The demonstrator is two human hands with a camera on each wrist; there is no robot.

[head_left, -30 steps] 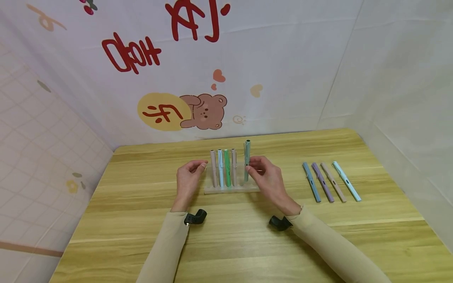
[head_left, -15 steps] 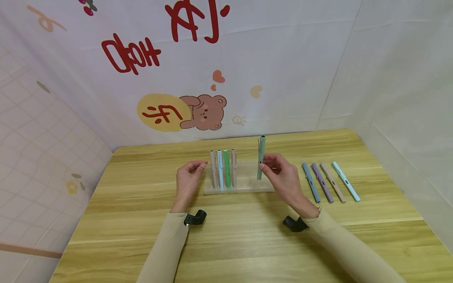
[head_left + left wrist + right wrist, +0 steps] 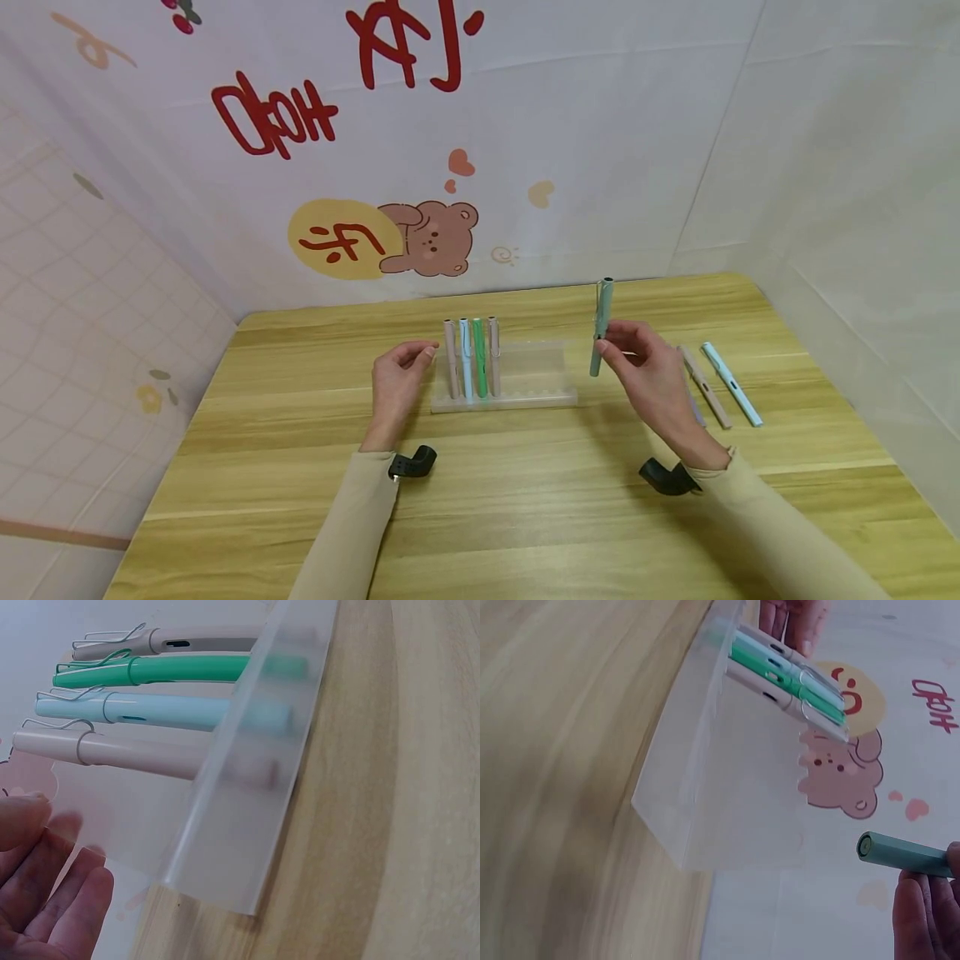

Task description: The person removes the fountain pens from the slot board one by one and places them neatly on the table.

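A clear frosted pen stand (image 3: pixel 536 372) sits mid-table, holding upright a greyish-pink pen (image 3: pixel 452 358), a light blue pen (image 3: pixel 467 358), a green pen (image 3: pixel 480 357) and a taupe pen (image 3: pixel 494 357) in its left half. At its upper left corner my left hand (image 3: pixel 401 379) pinches the back panel; in the left wrist view some fingers (image 3: pixel 82 900) show beside and behind the panel. My right hand (image 3: pixel 651 383) pinches a grey-green pen (image 3: pixel 603 321) nearly upright in the air, right of the stand. The lower end of this pen (image 3: pixel 904 853) points out past the fingers in the right wrist view.
On the table at right lie a beige pen (image 3: pixel 708 392) and a pale blue pen (image 3: pixel 732 385). A purple pen (image 3: pixel 697 408) is mostly hidden behind my right hand. A printed cloth wall (image 3: pixel 600 150) rises behind the wooden table (image 3: pixel 480 517).
My right hand has lifted the grey-green pen up from the stand and carried it rightward, beyond the stand's right end. The left hand and stand stay in place.
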